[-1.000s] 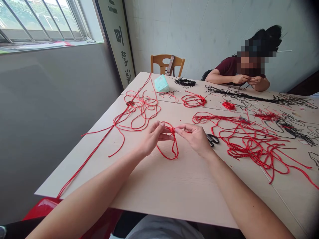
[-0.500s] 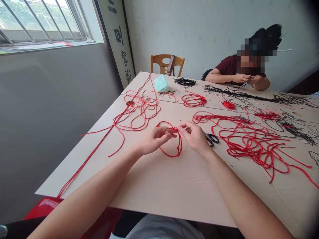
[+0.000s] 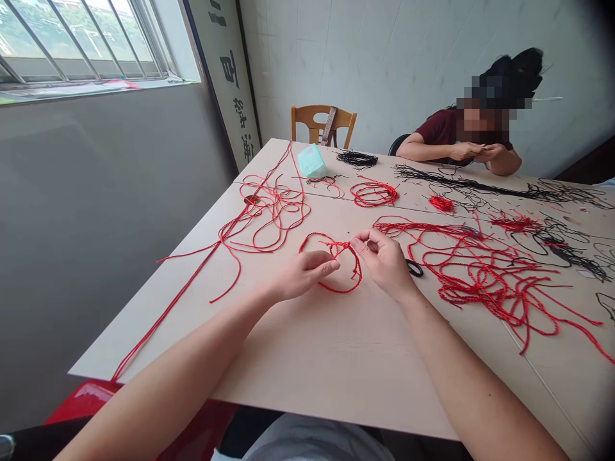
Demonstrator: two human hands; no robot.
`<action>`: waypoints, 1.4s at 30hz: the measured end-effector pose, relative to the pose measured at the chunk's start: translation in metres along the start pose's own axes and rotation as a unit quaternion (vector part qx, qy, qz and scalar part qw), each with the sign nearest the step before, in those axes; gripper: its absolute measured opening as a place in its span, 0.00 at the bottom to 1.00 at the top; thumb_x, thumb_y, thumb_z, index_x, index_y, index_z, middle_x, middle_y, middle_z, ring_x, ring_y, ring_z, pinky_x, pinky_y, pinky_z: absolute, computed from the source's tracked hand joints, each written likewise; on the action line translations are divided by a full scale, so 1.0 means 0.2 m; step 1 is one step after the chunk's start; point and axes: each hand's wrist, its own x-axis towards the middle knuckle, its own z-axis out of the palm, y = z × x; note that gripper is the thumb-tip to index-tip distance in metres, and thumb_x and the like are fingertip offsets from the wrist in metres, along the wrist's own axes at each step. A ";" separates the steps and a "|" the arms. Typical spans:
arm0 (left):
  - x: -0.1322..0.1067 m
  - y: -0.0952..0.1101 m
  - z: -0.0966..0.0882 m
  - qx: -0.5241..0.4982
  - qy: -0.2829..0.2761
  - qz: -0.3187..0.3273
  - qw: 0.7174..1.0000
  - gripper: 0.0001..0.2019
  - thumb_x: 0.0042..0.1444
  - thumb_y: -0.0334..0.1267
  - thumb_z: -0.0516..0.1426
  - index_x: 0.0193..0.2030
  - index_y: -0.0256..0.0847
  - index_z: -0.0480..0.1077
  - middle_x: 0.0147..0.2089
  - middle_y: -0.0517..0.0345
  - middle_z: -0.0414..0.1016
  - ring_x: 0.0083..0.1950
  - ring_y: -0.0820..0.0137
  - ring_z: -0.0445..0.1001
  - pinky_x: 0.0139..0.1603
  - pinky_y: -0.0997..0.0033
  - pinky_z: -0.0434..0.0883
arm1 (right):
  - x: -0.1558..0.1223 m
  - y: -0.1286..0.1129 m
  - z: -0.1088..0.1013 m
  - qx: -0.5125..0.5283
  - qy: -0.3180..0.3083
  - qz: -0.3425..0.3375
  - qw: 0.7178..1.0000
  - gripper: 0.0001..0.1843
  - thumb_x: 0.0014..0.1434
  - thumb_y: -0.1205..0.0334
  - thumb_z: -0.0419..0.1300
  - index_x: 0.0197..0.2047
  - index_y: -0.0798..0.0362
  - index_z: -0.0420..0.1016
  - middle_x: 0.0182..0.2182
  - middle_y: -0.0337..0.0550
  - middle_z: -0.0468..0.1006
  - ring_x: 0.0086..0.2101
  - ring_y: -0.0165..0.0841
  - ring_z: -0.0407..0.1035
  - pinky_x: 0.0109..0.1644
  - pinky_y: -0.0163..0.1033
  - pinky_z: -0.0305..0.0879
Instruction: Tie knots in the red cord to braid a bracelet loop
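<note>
Right hand (image 3: 385,264) pinching red cord (image 3: 341,291), left hand (image 3: 302,274) half-curled — perhaps touching

Red twisted cord (image 3: 358,272): one thin length, two-ply twist, bent into a loose loop whose strands cross at a small knot. Knot end is raised, pinched in the fingertips of the right hand (image 3: 384,262). Lower loop rests flat on the desk, well in from its near and left edges.

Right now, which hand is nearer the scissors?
Right. The right hand partly hides the scissors; the left hand lies beyond the braided red loop, farther away.
</note>
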 end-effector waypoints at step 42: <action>-0.01 0.00 0.07 -0.087 0.121 -0.088 0.985 0.15 0.50 0.49 0.57 0.29 0.37 0.70 0.22 0.65 0.58 0.21 0.81 0.47 0.21 0.75 0.45 | -0.05 -0.04 0.10 0.049 -0.058 0.041 0.996 0.12 0.54 0.54 0.55 0.32 0.54 0.72 0.17 0.31 0.52 0.19 0.26 0.48 0.23 0.32 0.48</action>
